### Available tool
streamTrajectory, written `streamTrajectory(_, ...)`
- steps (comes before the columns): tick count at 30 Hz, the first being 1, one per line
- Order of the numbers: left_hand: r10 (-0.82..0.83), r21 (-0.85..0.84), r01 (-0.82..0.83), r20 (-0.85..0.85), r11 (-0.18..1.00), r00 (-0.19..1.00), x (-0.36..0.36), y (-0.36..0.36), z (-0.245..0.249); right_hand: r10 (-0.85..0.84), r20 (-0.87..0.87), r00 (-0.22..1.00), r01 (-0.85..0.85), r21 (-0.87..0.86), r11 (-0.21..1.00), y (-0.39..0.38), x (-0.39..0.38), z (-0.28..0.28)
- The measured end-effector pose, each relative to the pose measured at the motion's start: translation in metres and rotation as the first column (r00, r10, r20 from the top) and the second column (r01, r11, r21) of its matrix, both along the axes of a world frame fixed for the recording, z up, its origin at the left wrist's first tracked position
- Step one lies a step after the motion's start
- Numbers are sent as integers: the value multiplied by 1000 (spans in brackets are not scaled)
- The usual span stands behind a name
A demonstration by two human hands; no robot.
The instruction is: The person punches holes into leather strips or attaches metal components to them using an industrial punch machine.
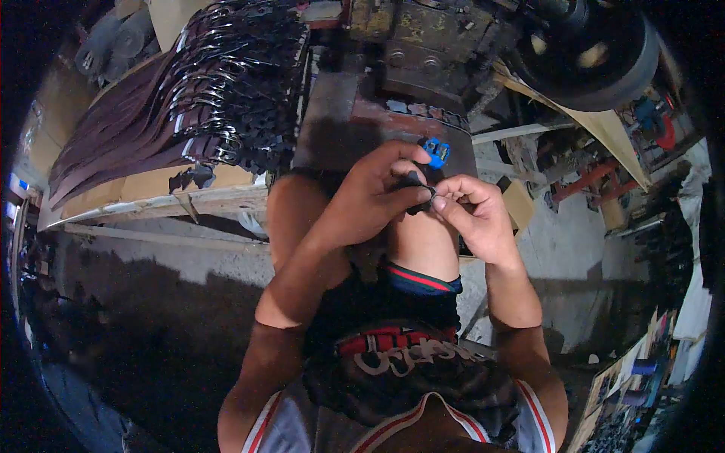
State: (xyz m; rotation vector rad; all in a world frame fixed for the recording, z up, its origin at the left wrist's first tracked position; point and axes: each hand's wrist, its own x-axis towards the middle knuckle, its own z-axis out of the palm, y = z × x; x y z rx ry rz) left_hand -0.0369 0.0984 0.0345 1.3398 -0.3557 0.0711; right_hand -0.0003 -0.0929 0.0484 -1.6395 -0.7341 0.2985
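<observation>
Above my lap, my left hand (371, 195) pinches a small dark piece (414, 181) between thumb and fingers. My right hand (477, 215) meets it from the other side, its thumb and forefinger closed on a small ring-like part (433, 193) at the piece's edge. The fingertips of both hands almost touch. Just beyond them lies a blue object (436, 152) with a yellowish middle, near the edge of a dark surface (332, 143). The fingers partly hide the dark piece.
At the left, a bench (219, 180) bears a thick row of dark brown straps (121, 140) with shiny metal loops. Worn machinery (423, 57) stands ahead, with a large dark wheel (596, 75) at the upper right. Reddish metal bars (585, 185) lie at the right.
</observation>
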Motion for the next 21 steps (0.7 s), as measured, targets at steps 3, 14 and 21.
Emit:
streamTrajectory(3,2,5,-2,-6,1000,1000,1,3,-2,-22,24,999,22,-20,1000,2,3,-8)
streamTrajectory(14,95,102,-141,362,985,927,2,9,-17,-380,579,721,481,-24,876,4,24,-27)
streamTrajectory(21,663,300,-707,249,640,706,-50,95,-12,-302,193,934,304,17,952,-34,31,-73)
